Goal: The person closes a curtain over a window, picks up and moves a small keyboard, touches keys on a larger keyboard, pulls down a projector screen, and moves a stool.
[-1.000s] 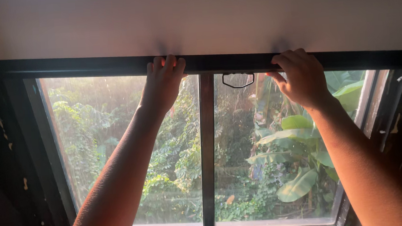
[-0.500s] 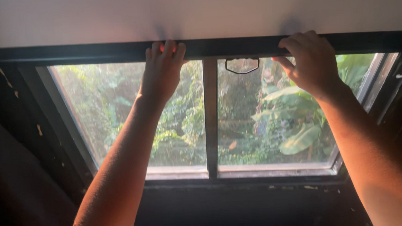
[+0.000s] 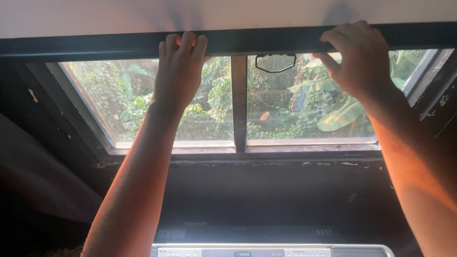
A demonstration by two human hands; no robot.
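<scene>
A pale roller blind (image 3: 231,4) hangs over the top of a window, ending in a dark bottom bar (image 3: 265,40). My left hand (image 3: 180,76) reaches up and grips this bar left of the window's middle post, fingers curled over its front. My right hand (image 3: 356,62) grips the same bar further right, thumb beneath it. A small dark pull loop (image 3: 275,63) dangles from the bar between my hands. Both forearms stretch up from the bottom of the view.
Behind the blind is a dark-framed two-pane window (image 3: 132,102) with green plants outside. Below the sill stands a grey electronic keyboard (image 3: 268,255), with a darker one (image 3: 245,232) behind it. Dark cloth (image 3: 19,168) hangs at the left.
The bar has come down with both hands on it, so less of the glass shows. The view has tilted down, bringing the sill and the keyboards into sight.
</scene>
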